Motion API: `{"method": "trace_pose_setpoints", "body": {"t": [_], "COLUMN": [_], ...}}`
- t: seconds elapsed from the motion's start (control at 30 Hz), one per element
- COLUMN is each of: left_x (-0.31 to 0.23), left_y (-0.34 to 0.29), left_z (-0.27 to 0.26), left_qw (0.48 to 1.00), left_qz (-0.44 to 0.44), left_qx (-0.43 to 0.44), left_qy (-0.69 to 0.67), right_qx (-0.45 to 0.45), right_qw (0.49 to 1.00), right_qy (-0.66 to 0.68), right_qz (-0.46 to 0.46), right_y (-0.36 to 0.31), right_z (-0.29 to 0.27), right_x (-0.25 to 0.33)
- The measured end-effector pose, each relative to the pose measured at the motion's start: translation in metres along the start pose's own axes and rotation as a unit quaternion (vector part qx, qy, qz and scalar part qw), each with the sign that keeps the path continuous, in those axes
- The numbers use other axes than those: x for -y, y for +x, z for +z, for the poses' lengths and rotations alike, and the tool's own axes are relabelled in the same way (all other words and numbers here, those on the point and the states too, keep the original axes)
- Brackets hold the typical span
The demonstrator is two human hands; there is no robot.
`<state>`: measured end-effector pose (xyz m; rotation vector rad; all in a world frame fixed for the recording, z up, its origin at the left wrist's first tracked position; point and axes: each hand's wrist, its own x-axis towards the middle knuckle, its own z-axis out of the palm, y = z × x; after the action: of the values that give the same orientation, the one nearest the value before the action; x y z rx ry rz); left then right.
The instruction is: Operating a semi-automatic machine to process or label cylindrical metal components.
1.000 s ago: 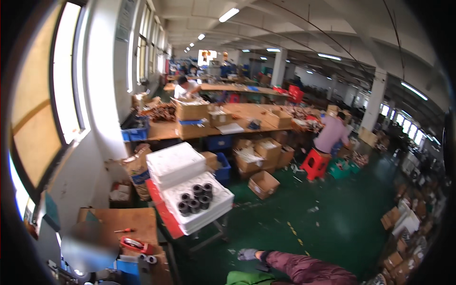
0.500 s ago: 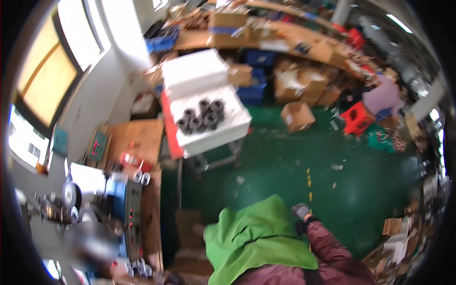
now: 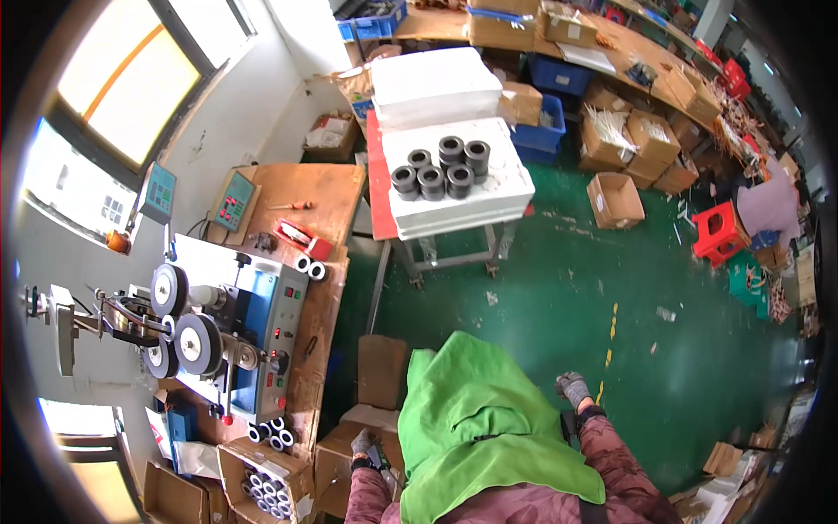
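Note:
My left hand (image 3: 361, 443), in a grey glove, hangs low by my left side, over an open cardboard box (image 3: 335, 458). Beside it is a dark narrow thing; whether the fingers hold it is unclear. Out to my right, above the green floor, my gloved right hand (image 3: 573, 389) has its fingers curled in, with nothing seen in them. A green apron (image 3: 484, 410) covers my front. Left of me, a blue and white bench machine (image 3: 272, 327) carries several dark wheels (image 3: 199, 343). White-faced rings (image 3: 273, 434) lie at its near end, and more rings (image 3: 266, 495) fill a carton below.
Ahead, a wheeled stand (image 3: 454, 253) bears white foam blocks (image 3: 506, 196) with several black rings (image 3: 431, 181) on top. A wooden bench (image 3: 323, 188) holds a red tape dispenser (image 3: 301, 239). Farther right are an open carton (image 3: 615, 201), a red stool (image 3: 720, 234) and a seated person (image 3: 768, 199).
The view has shifted, so the bench and stand sit farther right and the machine shows sharply. My left hand has come into view at the lower left. The right hand stays out at my right.

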<state>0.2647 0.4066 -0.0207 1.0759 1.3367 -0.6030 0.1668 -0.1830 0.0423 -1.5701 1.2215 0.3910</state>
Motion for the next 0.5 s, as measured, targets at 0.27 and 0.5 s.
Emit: {"method": "trace_pose_setpoints", "body": {"t": [0.27,0.5], "left_x": [-0.027,-0.096], "left_y": [0.059,0.067], "left_z": [-0.072,-0.078], "left_qw": [0.854,0.637], "left_qz": [0.404,0.343], "left_qx": [0.022,-0.099], "left_qy": [0.329,0.683], "right_qx": [0.195,0.005], "right_qw": [0.928,0.999], "right_qy": [-0.291,0.011], "right_qz": [-0.125,-0.036], "right_y": [0.061,0.061], "right_z": [0.036,0.033], "right_x": [0.060,0.178]}}
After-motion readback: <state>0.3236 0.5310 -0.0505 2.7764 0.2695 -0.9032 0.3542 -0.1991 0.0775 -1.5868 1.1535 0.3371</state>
